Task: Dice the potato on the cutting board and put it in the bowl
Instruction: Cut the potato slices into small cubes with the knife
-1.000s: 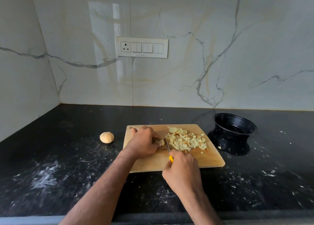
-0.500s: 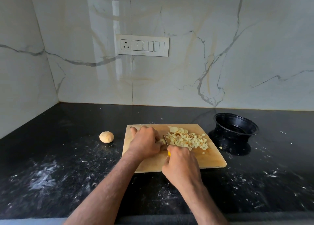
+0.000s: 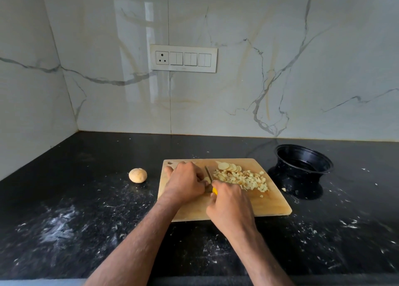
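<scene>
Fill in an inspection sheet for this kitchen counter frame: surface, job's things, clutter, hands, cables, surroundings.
Surface: black countertop, white smears and crumbs.
Job's things: wooden cutting board bears diced potato and potato slices; black bowl right of it, apparently empty.
Clutter: potato end piece left of the board; a stray bit near the bowl.
Hands: left hand holds a potato piece; right hand grips the yellow-handled knife.
Cables: nothing seen.
Surroundings: marble wall, switch panel.
</scene>
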`<control>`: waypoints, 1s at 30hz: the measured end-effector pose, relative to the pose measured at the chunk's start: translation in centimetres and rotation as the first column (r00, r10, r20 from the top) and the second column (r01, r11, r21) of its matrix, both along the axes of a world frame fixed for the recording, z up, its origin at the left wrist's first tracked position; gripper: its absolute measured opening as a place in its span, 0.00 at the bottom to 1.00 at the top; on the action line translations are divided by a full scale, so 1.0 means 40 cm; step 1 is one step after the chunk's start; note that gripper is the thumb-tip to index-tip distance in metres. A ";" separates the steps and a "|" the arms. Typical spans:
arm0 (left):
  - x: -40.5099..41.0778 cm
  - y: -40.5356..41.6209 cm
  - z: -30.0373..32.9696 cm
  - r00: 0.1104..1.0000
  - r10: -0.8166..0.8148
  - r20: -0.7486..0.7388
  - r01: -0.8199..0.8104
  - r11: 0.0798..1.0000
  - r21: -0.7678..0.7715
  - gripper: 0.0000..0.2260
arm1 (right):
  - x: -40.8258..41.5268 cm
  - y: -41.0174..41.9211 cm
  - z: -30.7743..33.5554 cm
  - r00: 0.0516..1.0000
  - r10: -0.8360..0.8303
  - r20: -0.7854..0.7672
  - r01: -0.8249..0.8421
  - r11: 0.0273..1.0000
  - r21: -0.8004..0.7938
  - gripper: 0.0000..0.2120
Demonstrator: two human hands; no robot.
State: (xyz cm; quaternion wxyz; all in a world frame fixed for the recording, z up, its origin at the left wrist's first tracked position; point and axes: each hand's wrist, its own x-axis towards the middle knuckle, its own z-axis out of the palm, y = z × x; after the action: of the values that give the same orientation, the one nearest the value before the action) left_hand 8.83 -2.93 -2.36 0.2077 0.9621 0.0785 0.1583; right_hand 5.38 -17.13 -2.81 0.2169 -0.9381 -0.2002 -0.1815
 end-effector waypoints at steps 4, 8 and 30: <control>0.000 -0.004 0.000 1.000 0.008 -0.006 -0.009 1.000 -0.022 0.05 | 0.004 0.010 0.003 1.000 0.010 -0.006 -0.010 1.000 -0.003 0.12; 0.004 -0.004 -0.002 1.000 0.014 0.008 -0.013 0.998 -0.060 0.05 | 0.008 0.016 -0.001 1.000 0.011 -0.013 -0.011 0.999 -0.031 0.12; -0.006 0.019 0.000 1.000 0.000 0.015 0.001 0.999 -0.052 0.03 | -0.037 -0.067 -0.038 0.999 0.036 0.036 -0.039 0.994 0.099 0.16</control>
State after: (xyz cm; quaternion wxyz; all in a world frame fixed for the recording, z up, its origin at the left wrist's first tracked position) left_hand 8.58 -2.17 -2.37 0.2334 0.9551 0.0810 0.1635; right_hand 3.89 -19.82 -4.32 0.2632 -0.9189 -0.2123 -0.2032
